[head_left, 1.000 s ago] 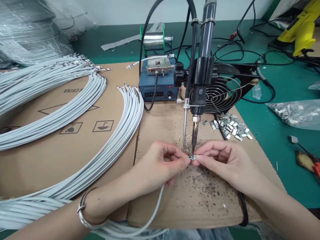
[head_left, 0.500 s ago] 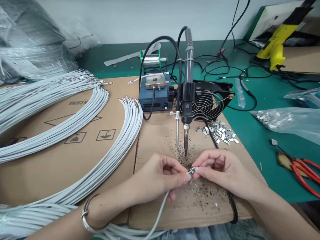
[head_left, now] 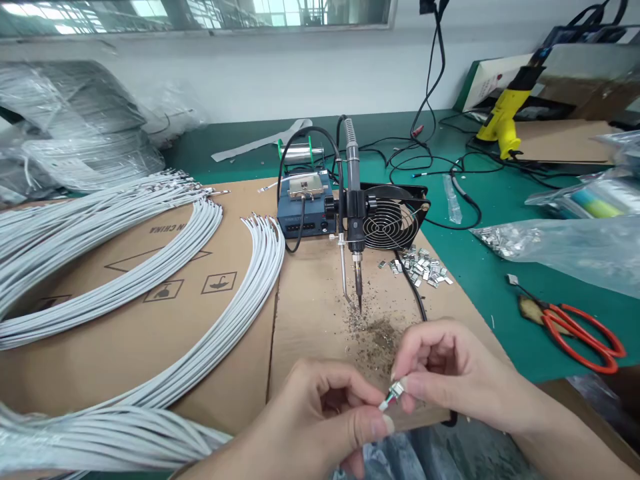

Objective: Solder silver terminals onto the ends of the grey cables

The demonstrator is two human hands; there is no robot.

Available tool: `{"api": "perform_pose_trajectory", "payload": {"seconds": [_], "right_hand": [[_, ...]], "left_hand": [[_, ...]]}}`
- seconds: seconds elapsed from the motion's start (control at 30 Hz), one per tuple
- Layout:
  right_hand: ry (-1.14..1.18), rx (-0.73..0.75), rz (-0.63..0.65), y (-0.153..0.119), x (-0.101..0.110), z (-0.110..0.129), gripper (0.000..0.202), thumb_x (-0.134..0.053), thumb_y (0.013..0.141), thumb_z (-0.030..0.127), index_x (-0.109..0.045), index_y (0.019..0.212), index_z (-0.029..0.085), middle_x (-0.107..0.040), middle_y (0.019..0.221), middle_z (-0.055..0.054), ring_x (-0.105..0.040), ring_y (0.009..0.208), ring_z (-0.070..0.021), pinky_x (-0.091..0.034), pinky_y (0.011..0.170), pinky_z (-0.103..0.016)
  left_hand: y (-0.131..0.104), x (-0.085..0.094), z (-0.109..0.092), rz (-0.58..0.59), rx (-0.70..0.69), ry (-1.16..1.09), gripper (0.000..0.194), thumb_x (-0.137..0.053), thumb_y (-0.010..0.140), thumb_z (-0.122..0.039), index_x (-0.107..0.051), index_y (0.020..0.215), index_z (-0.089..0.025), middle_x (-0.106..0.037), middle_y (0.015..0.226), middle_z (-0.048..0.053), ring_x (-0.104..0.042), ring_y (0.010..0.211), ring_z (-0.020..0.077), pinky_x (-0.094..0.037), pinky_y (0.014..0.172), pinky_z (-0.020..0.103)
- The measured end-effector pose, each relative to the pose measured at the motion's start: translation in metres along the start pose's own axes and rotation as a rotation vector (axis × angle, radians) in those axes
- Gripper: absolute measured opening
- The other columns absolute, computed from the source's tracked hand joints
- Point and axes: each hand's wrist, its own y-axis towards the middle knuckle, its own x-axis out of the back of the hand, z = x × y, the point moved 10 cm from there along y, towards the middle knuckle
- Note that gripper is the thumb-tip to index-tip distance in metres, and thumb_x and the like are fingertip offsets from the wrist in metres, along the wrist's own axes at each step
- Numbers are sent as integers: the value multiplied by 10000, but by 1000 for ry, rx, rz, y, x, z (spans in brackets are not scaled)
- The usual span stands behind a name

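My left hand (head_left: 333,417) pinches the end of a white cable (head_left: 383,405) between thumb and forefinger. Small coloured wires come out of the cable's stripped end and meet a small metal plug connector (head_left: 397,389). My right hand (head_left: 453,377) grips that connector between thumb and fingertips. Whether the wires are fixed to it, I cannot tell. Beyond my hands a soldering iron (head_left: 353,200) is clamped upright in a stand, tip down. Dark specks lie under the tip. Loose metal connector shells (head_left: 425,269) are heaped right of the iron.
Bundles of white cables (head_left: 240,320) curve over the cardboard (head_left: 240,360) at left. Behind the iron stand a blue soldering station (head_left: 306,217), a fan (head_left: 393,223) and a solder spool (head_left: 301,155). Red-handled scissors or cutters (head_left: 583,337) and a bag of metal parts (head_left: 550,247) lie at right.
My view has tilted up and shifted, showing more of the wall and window. Both hands, with cable and connector, now sit lower in view and farther from the iron's tip.
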Motion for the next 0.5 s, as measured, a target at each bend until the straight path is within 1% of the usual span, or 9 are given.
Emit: {"api": "perform_pose_trajectory", "payload": {"seconds": [0.1,0.23,0.37,0.43,0.5], "right_hand": [[99,-10,52,-3,-11,-1,106,-670,751,227,-628,769,131,-672,646,-8,-540,540,-31,-382,494,-107],[142,-2,73,-8,-17,-5,102,-678,744,219,-628,760,132,-684,657,-15,-600,593,-52,-437,564,-135],[124,4,68,-10,-19,-7,90,-678,743,207,-633,766,133,-690,648,-23,-608,587,-61,-427,551,-139],[106,5,66,-11,-21,-7,95,-673,747,215,-631,768,132,-691,655,-31,-611,592,-68,-425,550,-146],[69,3,65,-15,-22,-8,117,-664,756,241,-626,781,132,-688,663,-37,-611,600,-79,-426,558,-160]], "left_hand": [[-7,0,5,-18,-17,-35,324,-717,599,-404,-603,677,-111,-521,507,-27,-499,401,63,-357,411,156],[-16,-2,9,-41,-48,-80,242,-728,618,-329,-653,680,-107,-539,529,-14,-501,433,59,-356,435,160],[-21,-8,9,-11,-86,-87,182,-724,634,-271,-682,688,-102,-539,522,-11,-481,454,45,-329,438,145],[-20,-10,9,13,-107,-80,192,-719,646,-284,-690,705,-103,-527,517,-15,-467,462,39,-312,438,140],[-20,-12,11,57,-128,-43,234,-702,672,-319,-690,759,-102,-552,553,-3,-448,474,35,-305,444,143]]}}
